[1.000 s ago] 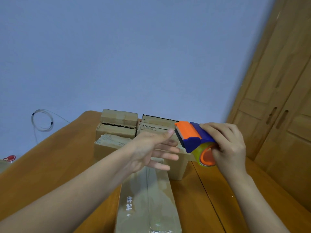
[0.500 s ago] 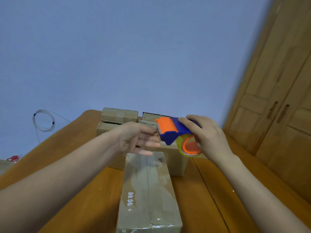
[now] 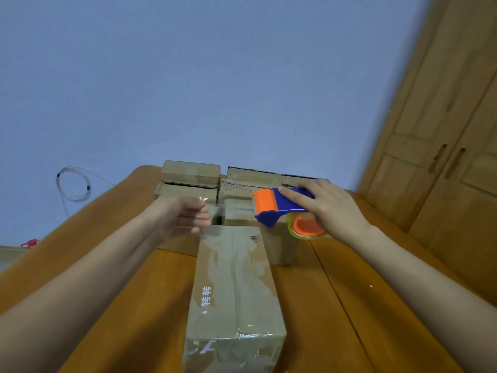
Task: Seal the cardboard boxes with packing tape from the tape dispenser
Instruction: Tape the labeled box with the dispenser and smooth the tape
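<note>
While the right hand (image 3: 328, 208) grips the blue and orange plastic tape dispenser (image 3: 279, 208) from above, fingers curled over its blue body, the left hand (image 3: 185, 219) sits level with it to the left, blurred, its fingertips pinched on what appears to be the free end of clear packing tape (image 3: 231, 208). A faint, glossy strip runs between the left fingertips and the orange front of the dispenser; blur prevents confirming the exact grip. A roll of clear tape on an orange hub (image 3: 306, 227) hangs below the dispenser body, under the right palm.

Both hands are raised above the far end of a long brown cardboard box (image 3: 234, 286), which lies lengthwise on the wooden table (image 3: 363, 305) and reaches toward the camera. Its top and near end carry shiny tape, wrinkled at the near edge, and white printed characters show on the left of its top face.

Behind the hands, a stack of brown cardboard boxes (image 3: 191, 175) stands at the far side of the table, touching one another. Beyond it is a blue wall (image 3: 215, 76) with a coiled white cable (image 3: 72, 184) at left. Wooden cabinet doors (image 3: 451, 157) stand at right.
</note>
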Demonstrator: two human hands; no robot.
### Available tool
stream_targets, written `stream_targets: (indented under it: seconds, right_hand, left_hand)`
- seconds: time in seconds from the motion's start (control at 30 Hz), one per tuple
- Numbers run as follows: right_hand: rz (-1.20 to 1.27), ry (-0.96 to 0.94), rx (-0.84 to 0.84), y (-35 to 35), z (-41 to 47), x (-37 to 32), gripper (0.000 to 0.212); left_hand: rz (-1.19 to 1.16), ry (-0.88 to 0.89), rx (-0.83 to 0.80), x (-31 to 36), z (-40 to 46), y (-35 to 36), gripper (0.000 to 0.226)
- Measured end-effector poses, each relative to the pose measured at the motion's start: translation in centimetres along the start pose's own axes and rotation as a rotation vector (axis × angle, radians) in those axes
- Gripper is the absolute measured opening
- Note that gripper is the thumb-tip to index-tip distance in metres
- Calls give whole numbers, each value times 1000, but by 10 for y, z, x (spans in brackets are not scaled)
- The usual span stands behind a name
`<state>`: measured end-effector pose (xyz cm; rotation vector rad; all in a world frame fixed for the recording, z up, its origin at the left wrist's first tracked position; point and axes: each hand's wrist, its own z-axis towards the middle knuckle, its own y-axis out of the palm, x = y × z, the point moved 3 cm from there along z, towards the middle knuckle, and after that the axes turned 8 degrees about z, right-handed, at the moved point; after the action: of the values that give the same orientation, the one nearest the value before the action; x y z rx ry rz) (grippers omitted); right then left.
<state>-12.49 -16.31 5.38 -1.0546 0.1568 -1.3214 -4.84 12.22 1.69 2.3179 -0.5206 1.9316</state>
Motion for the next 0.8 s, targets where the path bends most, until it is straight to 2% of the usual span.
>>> stream_targets:
  seconds: [0.13, 0.37, 0.6, 0.8]
  right_hand:
    - [19, 31, -26, 11, -22, 18, 88]
    - [97, 37, -29, 30, -29, 21, 89]
    - [177, 23, -42, 41, -28, 21, 88]
    - [162, 55, -30, 37, -41, 37, 95]
  left_hand:
    - [51, -10, 48, -11, 0, -18, 12]
    - [170, 48, 31, -12, 1, -16, 14]
    - [159, 40, 28, -19, 5, -17, 15]
    - [175, 36, 80, -32, 7, -47, 16]
